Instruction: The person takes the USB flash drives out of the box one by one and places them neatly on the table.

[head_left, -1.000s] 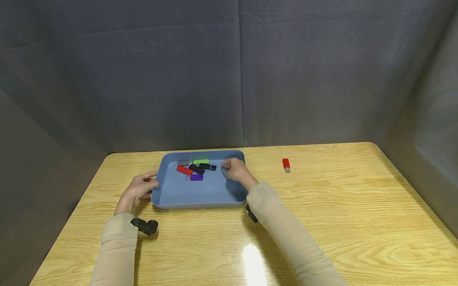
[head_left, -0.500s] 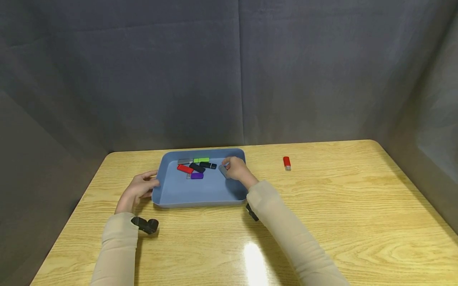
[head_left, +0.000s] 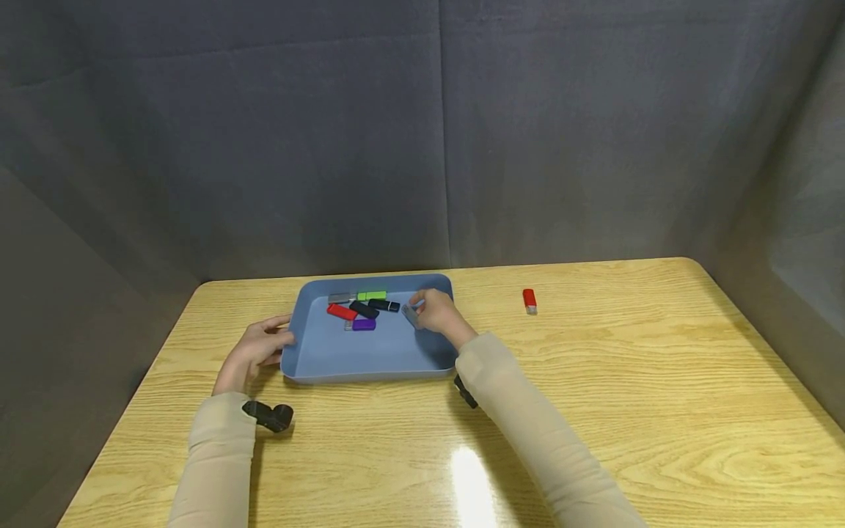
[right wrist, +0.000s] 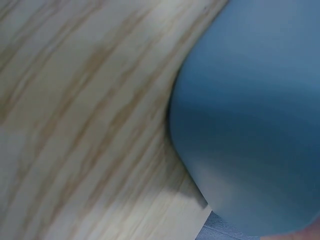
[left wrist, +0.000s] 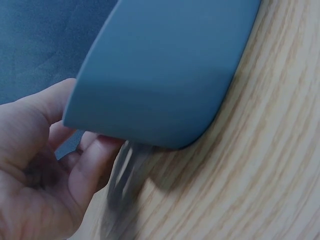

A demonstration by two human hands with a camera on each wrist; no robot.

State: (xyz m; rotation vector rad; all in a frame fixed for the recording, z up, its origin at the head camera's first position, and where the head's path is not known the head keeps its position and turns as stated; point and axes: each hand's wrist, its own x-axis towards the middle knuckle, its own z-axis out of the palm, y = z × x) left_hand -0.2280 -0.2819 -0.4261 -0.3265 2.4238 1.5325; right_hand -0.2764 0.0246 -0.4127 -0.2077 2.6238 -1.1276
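A shallow blue tray [head_left: 350, 356] stands on the table, its outer wall filling much of both wrist views. My left hand [head_left: 256, 346] grips its left rim, thumb over the edge and fingers on the outside, as the left wrist view shows. Inside the tray at the right, my right hand [head_left: 437, 311] pinches a grey USB stick [head_left: 410, 315] whose end points to the upper left. Left of it lie a black USB stick with a light band [head_left: 384, 305], another black one [head_left: 364, 309], a purple one [head_left: 364, 325], a red one [head_left: 341, 312] and a grey one [head_left: 339, 298] beside a green one [head_left: 372, 296].
A single red USB stick [head_left: 529, 300] lies on the wooden table [head_left: 634, 381], right of the tray. Dark grey curtains [head_left: 330, 147] hang behind the table and at both sides.
In my right hand the grey USB stick has shifted slightly to the left, and its end shows more clearly. My left hand stays at the tray's rim.
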